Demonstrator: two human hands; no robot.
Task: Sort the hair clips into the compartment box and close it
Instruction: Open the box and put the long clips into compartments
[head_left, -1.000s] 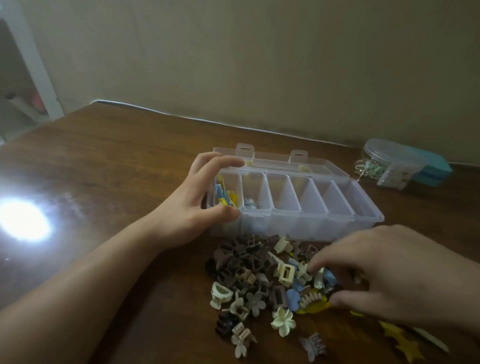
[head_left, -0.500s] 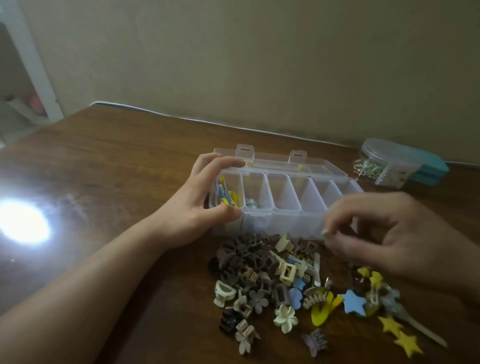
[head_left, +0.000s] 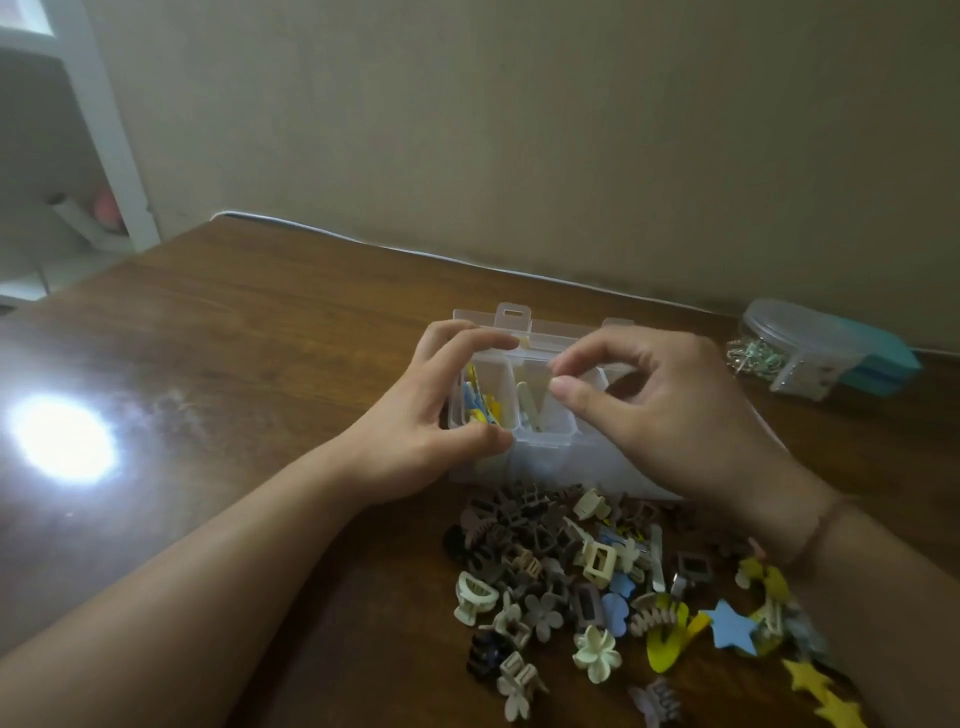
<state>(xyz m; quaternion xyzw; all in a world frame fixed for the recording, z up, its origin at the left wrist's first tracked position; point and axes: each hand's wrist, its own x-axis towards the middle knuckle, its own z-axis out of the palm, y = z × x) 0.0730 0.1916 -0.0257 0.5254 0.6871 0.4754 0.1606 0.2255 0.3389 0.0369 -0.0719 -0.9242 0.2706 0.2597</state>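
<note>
We see the compartment box (head_left: 540, 447) in the middle of the table (head_left: 260, 364), with its lid (head_left: 545, 327) open at the back. The pile of hair clips (head_left: 597, 582) lies in front of the box. Our left hand (head_left: 441, 415) holds the box's left end. Our right hand (head_left: 660, 410) is over the box, to the right of the left hand. A round container (head_left: 789, 348) sits far right, near the wall (head_left: 519, 130).

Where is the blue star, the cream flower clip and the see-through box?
blue star (head_left: 732, 626): head view, middle of its flat face.
cream flower clip (head_left: 596, 653): head view, centre of the petals.
see-through box (head_left: 545, 447): head view, front wall.
</note>
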